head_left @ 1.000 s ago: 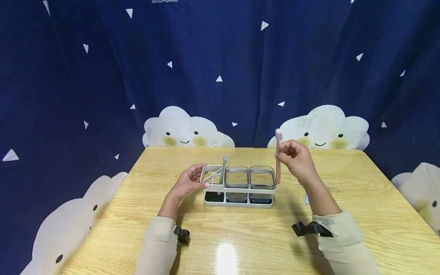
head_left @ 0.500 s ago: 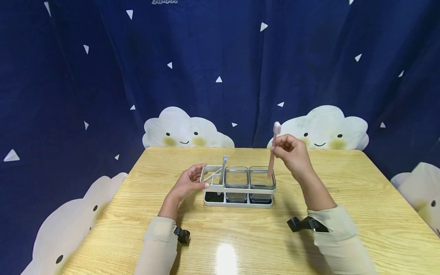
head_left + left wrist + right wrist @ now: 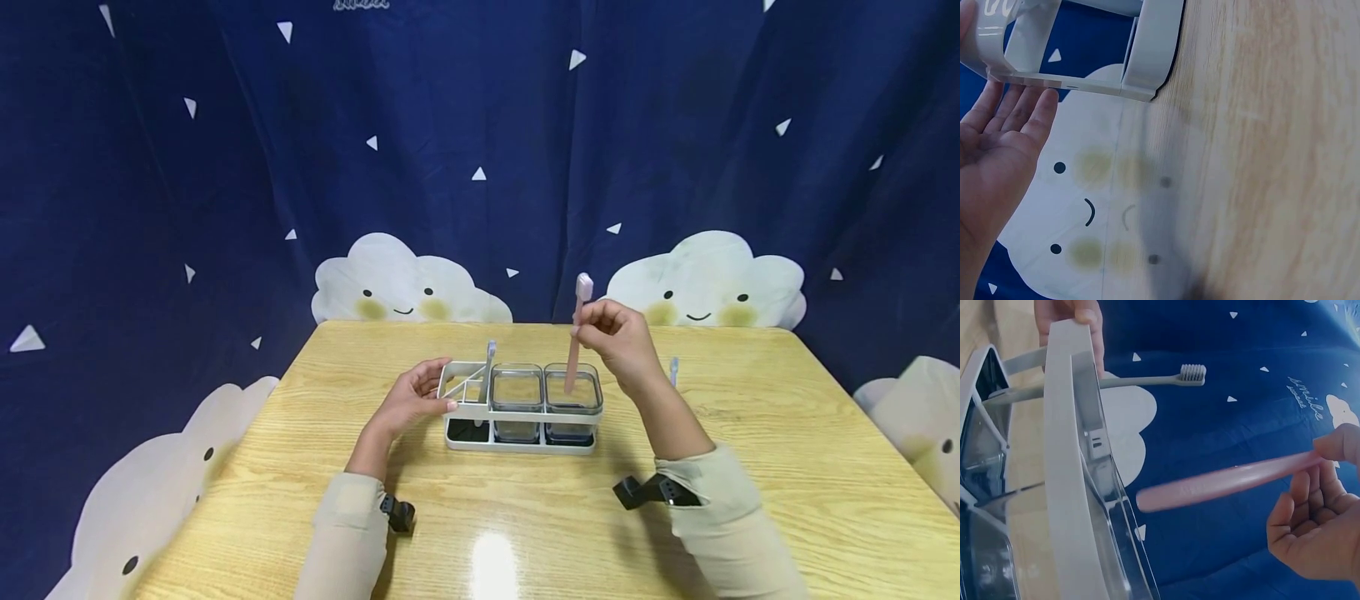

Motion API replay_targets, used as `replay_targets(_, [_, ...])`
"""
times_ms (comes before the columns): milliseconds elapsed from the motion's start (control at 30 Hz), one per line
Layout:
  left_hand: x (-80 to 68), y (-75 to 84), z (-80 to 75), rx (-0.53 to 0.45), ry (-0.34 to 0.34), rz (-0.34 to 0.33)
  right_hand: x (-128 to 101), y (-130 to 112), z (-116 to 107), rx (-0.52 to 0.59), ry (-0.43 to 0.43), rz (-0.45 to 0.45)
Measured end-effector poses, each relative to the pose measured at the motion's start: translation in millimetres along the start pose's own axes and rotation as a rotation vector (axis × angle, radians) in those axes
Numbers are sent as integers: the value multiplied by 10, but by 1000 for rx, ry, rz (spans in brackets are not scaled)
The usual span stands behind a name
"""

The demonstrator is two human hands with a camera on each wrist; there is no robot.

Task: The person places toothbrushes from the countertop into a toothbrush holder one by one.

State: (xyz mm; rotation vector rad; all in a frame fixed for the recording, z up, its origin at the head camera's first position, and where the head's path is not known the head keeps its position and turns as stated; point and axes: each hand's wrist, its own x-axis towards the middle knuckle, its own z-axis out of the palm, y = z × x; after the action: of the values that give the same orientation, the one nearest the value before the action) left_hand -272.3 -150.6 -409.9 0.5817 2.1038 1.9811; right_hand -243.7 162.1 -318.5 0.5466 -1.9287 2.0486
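A white toothbrush holder [image 3: 525,414] stands on the table with two clear cups side by side in it. My left hand [image 3: 414,396] grips its left end, thumb at the front rail and fingers behind. A grey toothbrush [image 3: 487,367] stands in the divided section beside that hand; its bristles [image 3: 1193,374] show in the right wrist view. My right hand [image 3: 621,340] pinches a pink toothbrush [image 3: 573,362], head up. The handle's lower end overlaps the right cup [image 3: 573,375] in the head view and appears just outside the rim in the right wrist view.
Past my right forearm, a light blue toothbrush [image 3: 674,368] lies on the wooden table [image 3: 750,400], partly hidden by the arm. Behind the table hangs a dark blue curtain [image 3: 420,192] with clouds and triangles. Black wrist cameras [image 3: 652,492] stick out inward from both sleeves.
My right hand has carried the pink toothbrush leftward from beside the holder to over the right cup. The light blue toothbrush's head has come into view past the forearm. My left hand stays put.
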Motion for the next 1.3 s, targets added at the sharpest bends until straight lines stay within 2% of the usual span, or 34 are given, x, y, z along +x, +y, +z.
replay_targets(267, [99, -230, -88, -22, 6, 4, 28, 2, 143, 17, -24, -1])
replay_targets(333, [102, -247, -87, -18, 10, 8, 33, 17, 183, 26, -22, -1])
replay_targets(533, [95, -256, -75, -19, 13, 31, 37, 68, 313, 31, -22, 2])
replay_targets(733, [102, -267, -78, -47, 16, 48, 47, 85, 447, 102, -38, -1])
replay_targets(1067, [104, -262, -94, -39, 7, 24, 38, 164, 621, 167, -75, 13])
replay_targets(1167, [100, -231, -90, -41, 0, 19, 35, 188, 669, 169, -66, 15])
replay_targets(1300, [43, -95, -40, -27, -6, 29, 27, 231, 713, 166, -40, 14])
